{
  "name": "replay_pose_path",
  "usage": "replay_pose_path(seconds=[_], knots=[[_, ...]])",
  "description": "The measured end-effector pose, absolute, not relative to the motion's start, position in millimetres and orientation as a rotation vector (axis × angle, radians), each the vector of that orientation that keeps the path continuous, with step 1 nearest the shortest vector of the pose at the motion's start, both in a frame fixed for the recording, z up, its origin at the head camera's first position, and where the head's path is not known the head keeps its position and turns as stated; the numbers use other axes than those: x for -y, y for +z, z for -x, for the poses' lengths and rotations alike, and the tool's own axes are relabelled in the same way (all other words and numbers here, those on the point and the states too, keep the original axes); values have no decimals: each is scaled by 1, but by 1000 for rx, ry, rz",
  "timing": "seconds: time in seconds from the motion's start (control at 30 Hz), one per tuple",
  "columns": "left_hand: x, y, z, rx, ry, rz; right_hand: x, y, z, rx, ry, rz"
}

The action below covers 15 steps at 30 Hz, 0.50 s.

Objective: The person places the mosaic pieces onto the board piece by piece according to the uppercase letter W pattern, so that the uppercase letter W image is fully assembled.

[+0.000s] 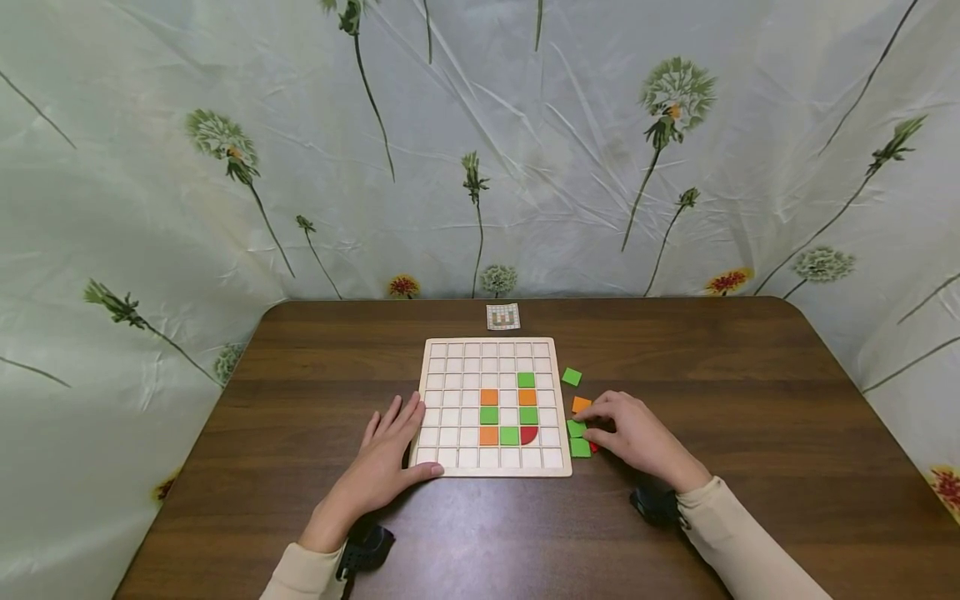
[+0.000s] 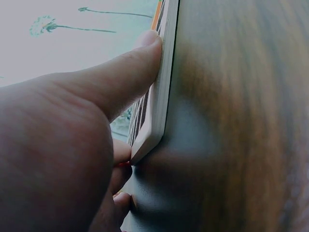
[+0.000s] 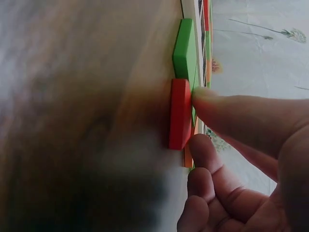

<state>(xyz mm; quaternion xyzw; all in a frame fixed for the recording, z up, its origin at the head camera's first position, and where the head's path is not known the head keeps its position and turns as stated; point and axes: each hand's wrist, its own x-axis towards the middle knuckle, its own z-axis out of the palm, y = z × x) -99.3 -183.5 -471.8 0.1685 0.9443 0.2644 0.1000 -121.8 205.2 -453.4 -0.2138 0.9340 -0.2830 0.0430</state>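
A pale wooden grid board (image 1: 457, 406) lies on the table, with orange and green squares and one red rounded piece in some cells. My left hand (image 1: 386, 467) rests at its left edge with fingers spread; the thumb (image 2: 145, 50) lies over the near rim. Beside the board's right edge, my right hand (image 1: 637, 435) has thumb and forefinger at a green square tile (image 1: 576, 428), pinching at its edges. Another green tile (image 3: 184, 48) and a red piece (image 3: 179, 113) lie close to the thumb. The forefinger's tip is mostly hidden in the right wrist view.
Near the right fingers lies an orange tile (image 1: 581, 404); farther back is a loose green tile (image 1: 572, 377). A small printed pattern card (image 1: 503, 317) lies behind the board on the brown table (image 1: 360, 329). A flowered curtain (image 1: 562, 167) hangs behind the table.
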Motion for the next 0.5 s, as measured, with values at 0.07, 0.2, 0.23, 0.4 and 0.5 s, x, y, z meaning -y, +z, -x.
replay_pose_path(seconds=[0.07,0.2,0.23,0.4,0.5], knots=[[184,-472,99,-2793,781,-500,-206,-454,123,-2861,-864,657],[184,-472,99,-2793,780,-504,-206,-453,124,-2874,-845,623],[184,-472,99,-2794,780,-505,-205,-453,124,-2878,-839,615],[184,-472,100,-2798,778,-506,-202,-452,125,-2890,-806,607],[184,-472,99,-2801,781,-505,-199,-451,126,-2899,-785,630]])
